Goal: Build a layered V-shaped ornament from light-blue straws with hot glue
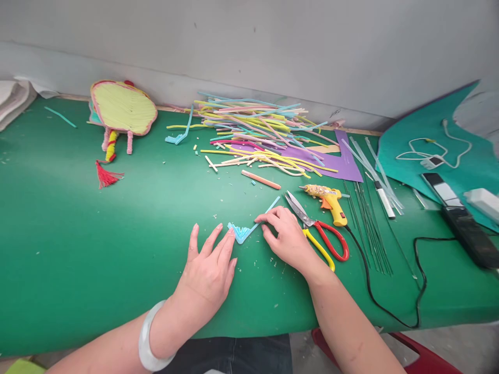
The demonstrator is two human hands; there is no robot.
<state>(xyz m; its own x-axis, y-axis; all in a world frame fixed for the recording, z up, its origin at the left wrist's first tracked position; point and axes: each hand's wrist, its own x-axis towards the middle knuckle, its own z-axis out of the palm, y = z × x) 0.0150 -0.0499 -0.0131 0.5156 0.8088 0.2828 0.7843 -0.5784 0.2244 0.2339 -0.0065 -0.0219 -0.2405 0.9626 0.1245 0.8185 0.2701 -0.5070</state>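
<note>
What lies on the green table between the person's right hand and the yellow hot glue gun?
In the head view, scissors with red and yellow handles lie between the right hand and the hot glue gun.

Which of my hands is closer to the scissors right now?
Right. The right hand lies just beside the scissors, its back almost against the handles; the left hand rests flat farther left, beyond the blue folded piece.
</note>
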